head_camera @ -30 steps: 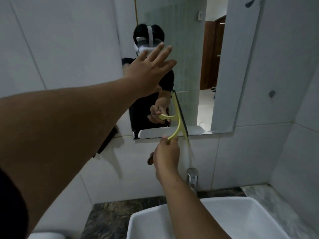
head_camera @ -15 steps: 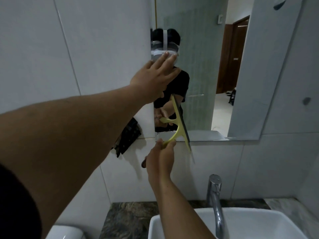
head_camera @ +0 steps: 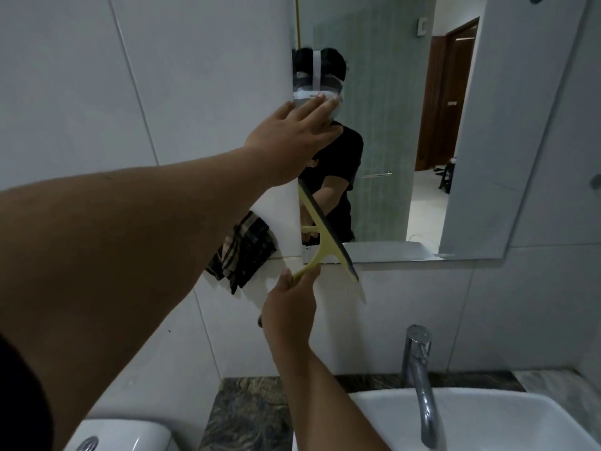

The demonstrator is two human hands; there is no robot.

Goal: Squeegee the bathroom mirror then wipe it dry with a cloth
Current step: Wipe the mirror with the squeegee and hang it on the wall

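Squeegee (head_camera: 328,245): yellow plastic, T-shaped, its thin handle pinched in the right hand (head_camera: 291,315), fingers closed round the handle's end. From that grip the handle runs up and right to the blade, a long dark rubber strip whose axis slants from upper left to lower right. The blade lies across the mirror's (head_camera: 455,141) lower left corner, its lower end past the bottom edge and over the white tile. Whether the rubber presses the glass I cannot tell. The left hand (head_camera: 294,141) is flat and spread, holding nothing, at the mirror's left edge above the blade. A dark striped cloth (head_camera: 242,255) hangs on the wall just left of the mirror, nearer the left arm. Below stand a chrome tap (head_camera: 418,379) and white basin (head_camera: 487,415).
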